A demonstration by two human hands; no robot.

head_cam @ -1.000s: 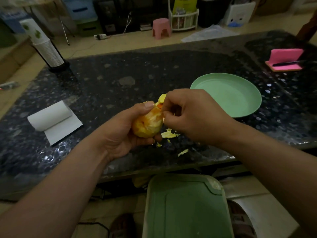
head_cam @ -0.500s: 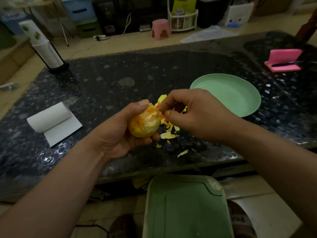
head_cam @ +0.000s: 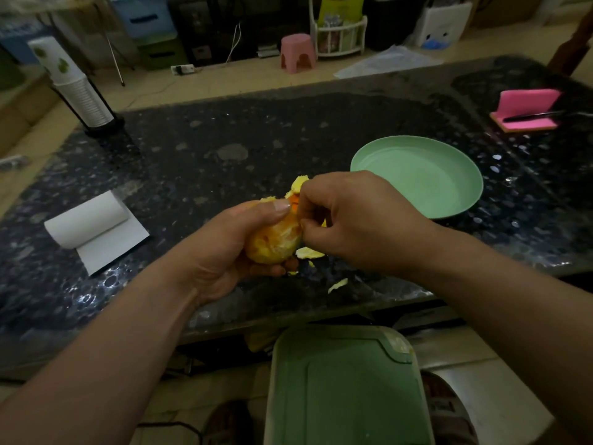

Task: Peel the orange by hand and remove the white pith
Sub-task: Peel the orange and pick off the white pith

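The orange [head_cam: 272,242], mostly bare of skin with pale patches on its flesh, sits in the left hand [head_cam: 224,255], held just above the near edge of the dark speckled counter [head_cam: 224,139]. The fingers curl under and around the fruit, and the thumb presses across its top. The right hand [head_cam: 356,220] is against the fruit's right side, its thumb and fingers bunched together and pinching a strip of peel [head_cam: 300,183] that stands up yellow above the fruit. Exactly how the fingertips meet is hidden by the knuckles. Loose scraps [head_cam: 308,252] of peel lie on the counter just below and beside the hands, one more scrap [head_cam: 337,285] a little nearer the edge. A green plate [head_cam: 426,181] rests on the counter just behind the right hand. To the left, well apart from the fruit, lies a partly unrolled paper roll [head_cam: 90,220], and a stack of cups [head_cam: 77,88] stands at the far left corner. A pink holder [head_cam: 526,107] with a dark utensil across it is at the far right. A green board [head_cam: 346,387] shows below the counter edge.
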